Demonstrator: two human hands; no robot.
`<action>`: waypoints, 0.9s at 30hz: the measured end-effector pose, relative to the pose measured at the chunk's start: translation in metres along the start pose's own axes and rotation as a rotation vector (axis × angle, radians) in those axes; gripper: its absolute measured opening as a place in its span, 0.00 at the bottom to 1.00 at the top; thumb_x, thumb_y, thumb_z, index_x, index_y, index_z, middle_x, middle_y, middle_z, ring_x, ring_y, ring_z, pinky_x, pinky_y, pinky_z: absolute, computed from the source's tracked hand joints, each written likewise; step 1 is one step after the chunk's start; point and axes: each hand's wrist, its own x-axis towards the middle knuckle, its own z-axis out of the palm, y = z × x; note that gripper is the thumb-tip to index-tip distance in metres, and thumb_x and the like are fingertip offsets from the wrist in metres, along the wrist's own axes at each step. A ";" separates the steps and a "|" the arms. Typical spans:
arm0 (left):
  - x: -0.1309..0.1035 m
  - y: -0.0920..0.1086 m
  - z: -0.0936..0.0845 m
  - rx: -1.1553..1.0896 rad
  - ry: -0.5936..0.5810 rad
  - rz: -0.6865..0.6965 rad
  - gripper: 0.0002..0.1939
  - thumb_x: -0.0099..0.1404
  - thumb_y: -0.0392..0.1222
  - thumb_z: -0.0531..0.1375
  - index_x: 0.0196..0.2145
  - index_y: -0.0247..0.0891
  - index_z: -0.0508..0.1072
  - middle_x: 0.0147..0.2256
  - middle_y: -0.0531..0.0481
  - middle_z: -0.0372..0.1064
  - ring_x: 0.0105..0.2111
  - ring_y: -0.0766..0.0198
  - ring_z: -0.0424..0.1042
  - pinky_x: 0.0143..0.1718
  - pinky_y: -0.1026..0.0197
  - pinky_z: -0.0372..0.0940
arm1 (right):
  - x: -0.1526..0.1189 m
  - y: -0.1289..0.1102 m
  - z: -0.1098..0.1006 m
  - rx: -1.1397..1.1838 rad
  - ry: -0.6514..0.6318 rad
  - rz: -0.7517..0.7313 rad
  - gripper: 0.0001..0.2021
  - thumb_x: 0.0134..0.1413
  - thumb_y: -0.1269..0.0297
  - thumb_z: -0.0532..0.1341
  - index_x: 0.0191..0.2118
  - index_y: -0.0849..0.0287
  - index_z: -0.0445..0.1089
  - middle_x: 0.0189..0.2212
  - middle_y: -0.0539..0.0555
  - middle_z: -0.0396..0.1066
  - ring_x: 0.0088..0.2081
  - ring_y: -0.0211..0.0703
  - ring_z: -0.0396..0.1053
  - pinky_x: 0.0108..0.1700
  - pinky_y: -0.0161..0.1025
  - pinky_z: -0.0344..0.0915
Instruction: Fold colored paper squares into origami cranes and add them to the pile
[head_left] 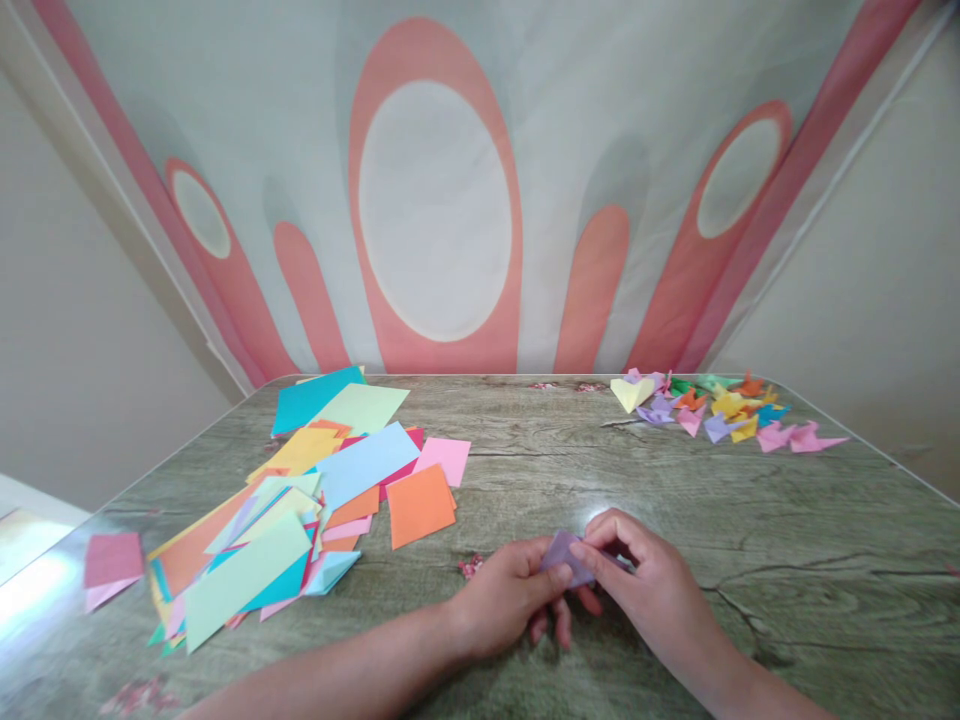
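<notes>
Pinched in both hands at once, a small purple paper (561, 556), low over the tabletop (525, 490), to the right of the paper pile (247, 575) and level with its near half. Gripped by the left hand (502, 600) at the side toward the pile, between thumb and fingers. Pinched by the right hand (660, 580) at the side away from the pile, with thumb and forefinger close together. Equally near to both hands, being in contact with each. Seemingly longest from hand to hand, crosswise to the person, though too covered by fingers to be sure. Well apart from both hands, far to the right of the pile and farther from the person, a group of folded paper figures (729, 403).
</notes>
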 end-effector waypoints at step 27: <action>0.005 -0.006 0.001 -0.065 0.096 0.020 0.23 0.62 0.59 0.52 0.38 0.33 0.64 0.31 0.46 0.69 0.21 0.69 0.69 0.15 0.71 0.60 | 0.000 -0.002 0.003 0.060 -0.061 0.071 0.11 0.59 0.57 0.56 0.32 0.56 0.70 0.25 0.48 0.67 0.27 0.38 0.68 0.31 0.34 0.63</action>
